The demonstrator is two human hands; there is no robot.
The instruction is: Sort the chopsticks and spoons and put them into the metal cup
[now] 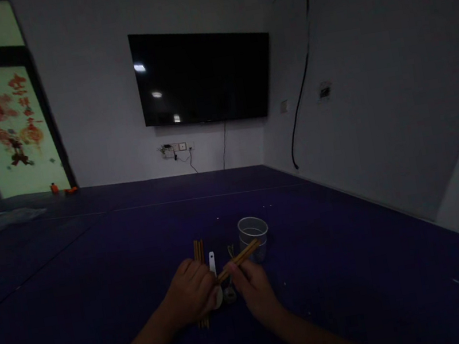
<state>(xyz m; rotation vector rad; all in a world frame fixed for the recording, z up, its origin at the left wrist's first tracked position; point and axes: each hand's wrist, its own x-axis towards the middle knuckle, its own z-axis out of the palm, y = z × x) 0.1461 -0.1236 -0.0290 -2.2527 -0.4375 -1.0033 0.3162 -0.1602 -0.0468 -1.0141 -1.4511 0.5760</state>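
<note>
A small bundle of wooden chopsticks (245, 251) slants between my hands, its upper end in front of the cup's rim. My right hand (256, 294) pinches the bundle along its middle. My left hand (193, 292) is closed around the lower end, its fingertips partly hidden. More chopsticks (199, 250) lie on the purple surface beneath my left hand. A white spoon (212, 262) lies beside them, its handle pointing away and its bowl partly covered. Between my hands is a metal utensil (230, 295), too dark to name. A translucent cup (253, 230) stands upright just beyond my right hand.
The dark purple surface (129, 252) reaches to the walls, with small pale bits scattered on it. Clear plastic sheeting (0, 223) and small orange objects (55, 188) lie at the far left. A black cable (302, 93) hangs down the right wall.
</note>
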